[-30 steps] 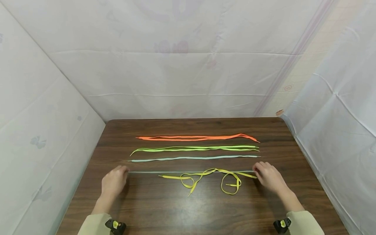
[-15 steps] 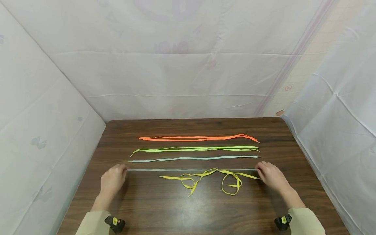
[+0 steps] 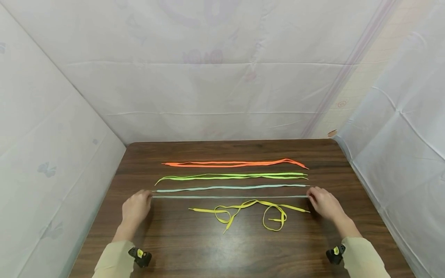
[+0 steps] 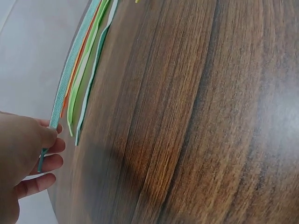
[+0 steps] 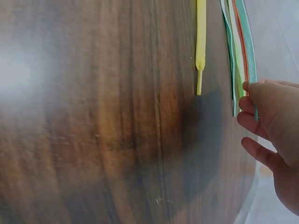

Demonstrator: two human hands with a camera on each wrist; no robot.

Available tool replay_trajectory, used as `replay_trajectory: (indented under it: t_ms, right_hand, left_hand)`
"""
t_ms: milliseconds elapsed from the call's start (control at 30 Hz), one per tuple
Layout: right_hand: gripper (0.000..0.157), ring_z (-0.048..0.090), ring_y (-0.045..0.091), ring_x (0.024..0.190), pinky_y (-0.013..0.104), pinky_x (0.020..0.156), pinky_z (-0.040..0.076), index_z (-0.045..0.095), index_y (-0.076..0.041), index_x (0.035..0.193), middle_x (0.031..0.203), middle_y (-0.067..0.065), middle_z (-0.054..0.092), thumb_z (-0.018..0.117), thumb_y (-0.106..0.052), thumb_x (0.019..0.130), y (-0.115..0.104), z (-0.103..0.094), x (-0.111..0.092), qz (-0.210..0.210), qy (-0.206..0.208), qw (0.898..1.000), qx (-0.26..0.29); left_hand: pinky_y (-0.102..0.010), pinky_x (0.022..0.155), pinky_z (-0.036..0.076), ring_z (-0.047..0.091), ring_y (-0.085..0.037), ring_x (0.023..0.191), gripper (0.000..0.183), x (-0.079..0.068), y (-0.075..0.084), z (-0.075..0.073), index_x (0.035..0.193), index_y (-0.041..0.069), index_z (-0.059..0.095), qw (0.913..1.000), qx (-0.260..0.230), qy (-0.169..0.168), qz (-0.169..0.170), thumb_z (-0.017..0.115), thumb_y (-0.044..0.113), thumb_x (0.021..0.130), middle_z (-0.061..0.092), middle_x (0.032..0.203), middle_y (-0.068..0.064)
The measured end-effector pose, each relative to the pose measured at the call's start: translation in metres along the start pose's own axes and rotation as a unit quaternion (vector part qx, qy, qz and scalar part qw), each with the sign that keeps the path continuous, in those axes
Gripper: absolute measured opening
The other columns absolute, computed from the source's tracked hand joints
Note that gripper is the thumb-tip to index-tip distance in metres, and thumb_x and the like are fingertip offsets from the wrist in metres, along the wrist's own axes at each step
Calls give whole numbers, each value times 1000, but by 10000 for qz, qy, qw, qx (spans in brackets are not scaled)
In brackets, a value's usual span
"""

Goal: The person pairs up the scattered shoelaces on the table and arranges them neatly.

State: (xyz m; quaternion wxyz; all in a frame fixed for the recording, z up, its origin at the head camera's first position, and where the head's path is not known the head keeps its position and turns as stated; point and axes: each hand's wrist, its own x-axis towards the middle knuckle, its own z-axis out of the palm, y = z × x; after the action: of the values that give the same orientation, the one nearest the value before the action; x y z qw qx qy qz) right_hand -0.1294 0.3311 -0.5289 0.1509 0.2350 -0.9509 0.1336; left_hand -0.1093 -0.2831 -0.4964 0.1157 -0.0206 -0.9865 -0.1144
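A pale teal shoelace (image 3: 229,197) is stretched straight between my two hands, over the table. My left hand (image 3: 136,207) pinches one end between thumb and finger; in the left wrist view its tip (image 4: 41,162) pokes out below the thumb. At the other end my right hand (image 3: 325,202) pinches the lace the same way, its tip (image 5: 256,113) showing past the fingers. Just behind it a second pale teal shoelace (image 3: 229,187) lies flat on the table. In front, a tangle of yellow shoelaces (image 3: 255,202) lies in loops.
Farther back on the dark wooden table (image 3: 222,255) lie green shoelaces (image 3: 229,176) and, beyond them, orange shoelaces (image 3: 222,165), both laid out lengthwise. White sheeting (image 3: 222,88) hangs behind the table and along both sides.
Both hands have moved slightly away from me, carrying the taut teal lace from over the yellow laces to a place close in front of the lying teal one.
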Motion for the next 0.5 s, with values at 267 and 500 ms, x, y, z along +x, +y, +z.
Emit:
replay_trajectory:
  t_ms: [267, 500]
  right_hand:
    - [11, 52, 20, 62, 36, 52, 41, 58, -9, 78, 70, 1, 53, 65, -4, 71, 10, 0, 9, 131, 64, 9998, -138]
    - [8, 54, 21, 63, 37, 51, 41, 58, -8, 79, 72, 3, 55, 64, -6, 73, 13, 1, 18, 350, -29, 9993, -157]
  left_hand:
    - [-46, 47, 42, 59, -35, 66, 7, 6, -6, 10, 83, 7, 65, 9999, 28, 47, -121, 59, 8, 79, 64, 81, -10]
    - [-43, 42, 40, 59, -35, 62, 6, 10, -7, 19, 81, 8, 65, 9995, -56, 286, -142, 61, 9, 77, 65, 78, -10]
